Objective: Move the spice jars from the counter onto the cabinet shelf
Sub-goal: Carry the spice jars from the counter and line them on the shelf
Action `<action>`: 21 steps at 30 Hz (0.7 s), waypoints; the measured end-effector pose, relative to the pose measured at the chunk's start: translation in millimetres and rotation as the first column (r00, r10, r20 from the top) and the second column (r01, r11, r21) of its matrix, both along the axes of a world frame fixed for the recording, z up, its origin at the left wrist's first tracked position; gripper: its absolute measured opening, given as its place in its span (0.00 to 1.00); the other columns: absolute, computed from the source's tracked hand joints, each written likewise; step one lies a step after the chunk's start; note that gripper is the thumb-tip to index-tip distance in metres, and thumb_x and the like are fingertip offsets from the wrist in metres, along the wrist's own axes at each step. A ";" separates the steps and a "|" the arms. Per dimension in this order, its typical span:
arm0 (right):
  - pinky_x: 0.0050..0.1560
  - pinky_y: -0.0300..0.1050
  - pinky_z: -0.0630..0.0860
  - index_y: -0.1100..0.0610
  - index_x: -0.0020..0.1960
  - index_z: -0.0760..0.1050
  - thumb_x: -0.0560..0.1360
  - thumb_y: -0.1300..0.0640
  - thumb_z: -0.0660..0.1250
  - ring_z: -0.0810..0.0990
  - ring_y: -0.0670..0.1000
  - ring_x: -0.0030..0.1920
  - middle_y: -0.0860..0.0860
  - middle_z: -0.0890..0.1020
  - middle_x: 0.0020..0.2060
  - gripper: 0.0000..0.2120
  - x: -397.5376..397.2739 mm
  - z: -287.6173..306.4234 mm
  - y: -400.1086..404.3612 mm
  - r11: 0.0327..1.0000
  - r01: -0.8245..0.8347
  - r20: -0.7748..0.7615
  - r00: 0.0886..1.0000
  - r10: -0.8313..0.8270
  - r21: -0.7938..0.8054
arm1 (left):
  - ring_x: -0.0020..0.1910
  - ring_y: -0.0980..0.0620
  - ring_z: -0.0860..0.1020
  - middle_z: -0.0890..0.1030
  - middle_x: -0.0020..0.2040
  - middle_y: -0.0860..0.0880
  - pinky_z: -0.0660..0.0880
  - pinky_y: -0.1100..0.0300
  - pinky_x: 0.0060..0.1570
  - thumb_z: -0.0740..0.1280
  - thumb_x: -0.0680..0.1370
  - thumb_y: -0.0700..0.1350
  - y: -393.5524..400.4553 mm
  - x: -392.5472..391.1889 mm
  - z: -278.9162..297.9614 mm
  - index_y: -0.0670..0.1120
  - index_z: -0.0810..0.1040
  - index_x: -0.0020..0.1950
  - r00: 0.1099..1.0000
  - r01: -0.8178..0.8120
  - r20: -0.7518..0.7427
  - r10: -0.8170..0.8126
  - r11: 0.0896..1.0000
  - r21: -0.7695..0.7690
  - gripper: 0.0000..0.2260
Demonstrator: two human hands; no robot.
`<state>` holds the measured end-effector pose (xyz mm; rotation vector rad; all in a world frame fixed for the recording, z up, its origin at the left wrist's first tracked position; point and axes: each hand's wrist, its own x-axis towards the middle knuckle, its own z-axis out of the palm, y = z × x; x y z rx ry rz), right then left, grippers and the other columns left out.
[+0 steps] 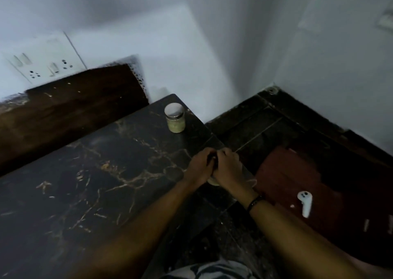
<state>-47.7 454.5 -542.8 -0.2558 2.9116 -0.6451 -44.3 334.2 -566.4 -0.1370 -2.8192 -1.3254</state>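
Dim, bluish, grainy light, soft motion blur throughout, wide-angle bending at the edges, deep shadows below.

A small glass jar [175, 117] with a silver lid and pale contents stands upright near the far corner of a dark marbled counter [85, 172], well apart from the hands. At the counter's right edge, the left hand [198, 166] and the right hand [228, 166] are pressed together with fingers curled round a second jar [213, 181], of which only a pale sliver shows below them. A white earbud [305, 203] lies on a reddish surface [287, 176] to the right, and a white switch plate [42, 64] sits on the wall at the left.
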 end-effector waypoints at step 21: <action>0.56 0.43 0.75 0.56 0.66 0.67 0.59 0.42 0.77 0.72 0.50 0.58 0.54 0.68 0.61 0.40 22.5 -45.0 19.7 0.864 0.045 -0.192 0.968 -0.162 -0.501 | 0.51 0.44 0.81 0.83 0.50 0.40 0.77 0.50 0.55 0.55 0.85 0.53 2.7 -0.3 -10.9 0.40 0.81 0.52 0.868 -0.486 0.359 0.343 0.736 0.471 0.21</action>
